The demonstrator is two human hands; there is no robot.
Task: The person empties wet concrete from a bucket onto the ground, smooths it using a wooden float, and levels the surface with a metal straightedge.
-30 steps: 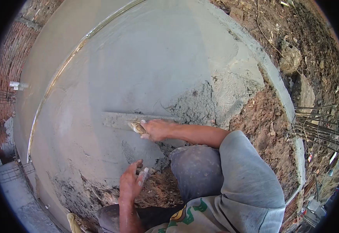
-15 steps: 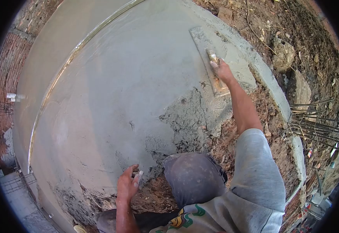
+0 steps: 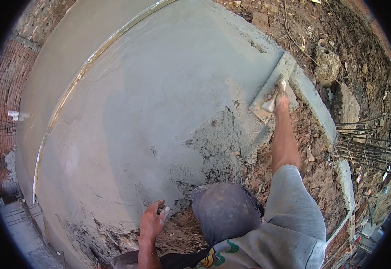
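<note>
Grey concrete (image 3: 173, 89) lies under the trowel (image 3: 267, 92) in the right grip (image 3: 281, 101).

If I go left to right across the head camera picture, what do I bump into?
Brick wall → left hand → bent knee → right hand holding a trowel → thin metal bars.

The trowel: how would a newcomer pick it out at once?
Follow the broad grey slab toward the brown earth on the picture's right. Near that edge, the person's right grip holds the trowel. Long, flat and straight-edged, it stands apart from the lumpy grey patch nearby.
</note>
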